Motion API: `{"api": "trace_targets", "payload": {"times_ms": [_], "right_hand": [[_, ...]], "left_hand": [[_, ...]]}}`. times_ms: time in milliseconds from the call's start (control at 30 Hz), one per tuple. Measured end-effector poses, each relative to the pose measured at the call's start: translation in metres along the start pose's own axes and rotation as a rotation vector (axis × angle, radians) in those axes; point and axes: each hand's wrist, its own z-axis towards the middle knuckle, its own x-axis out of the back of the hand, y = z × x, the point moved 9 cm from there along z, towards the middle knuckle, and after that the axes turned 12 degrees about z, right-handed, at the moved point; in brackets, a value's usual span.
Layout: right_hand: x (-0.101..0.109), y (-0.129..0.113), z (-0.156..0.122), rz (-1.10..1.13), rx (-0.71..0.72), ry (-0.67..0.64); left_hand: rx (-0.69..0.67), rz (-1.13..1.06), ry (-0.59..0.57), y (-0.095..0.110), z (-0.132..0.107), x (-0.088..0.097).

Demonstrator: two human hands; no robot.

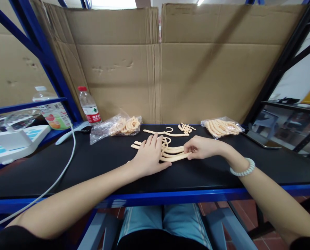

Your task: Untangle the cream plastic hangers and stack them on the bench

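Several beige clothes hangers [174,150] lie in a loose stack at the middle of the black table, their hooks bunched near the centre. Palm down, my left hand [149,155] rests over the left part of the stack with its fingers extended, covering part of the hangers. My right hand [200,147] pinches the right end of the nearest hanger between thumb and fingers; the fingertips are partly hidden. Just beyond the stack, one assembled hanger [181,134] lies by itself with its hook up. A small pile of beige hook-like pieces [186,128] sits behind its right end.
A clear bag of curled beige pieces [130,125] lies back left, and a bag of beige bars [223,127] back right. A red-capped bottle [90,107], a light-blue handled tool [71,133] and a white power strip [22,144] with a cable stand left. Cardboard [209,76] walls the back.
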Motion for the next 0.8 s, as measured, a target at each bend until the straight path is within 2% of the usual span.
{"api": "trace_targets", "payload": {"times_ms": [133, 267, 400, 533, 800], "right_hand": [[0.003, 0.001, 0.002, -0.057, 0.019, 0.038], [0.005, 0.004, 0.003, -0.114, 0.019, 0.069], [0.006, 0.004, 0.003, -0.132, 0.016, 0.082], [0.004, 0.006, 0.003, -0.089, -0.01, 0.058], [0.005, 0.013, 0.001, -0.107, -0.075, 0.063]], "left_hand": [[0.056, 0.072, -0.072, -0.013, 0.005, -0.001], [0.015, 0.101, -0.149, -0.022, 0.01, -0.009], [0.027, 0.151, -0.151, -0.029, 0.012, -0.011], [0.067, 0.199, -0.155, -0.035, 0.013, -0.006], [-0.012, 0.061, -0.306, -0.035, 0.013, -0.005]]}}
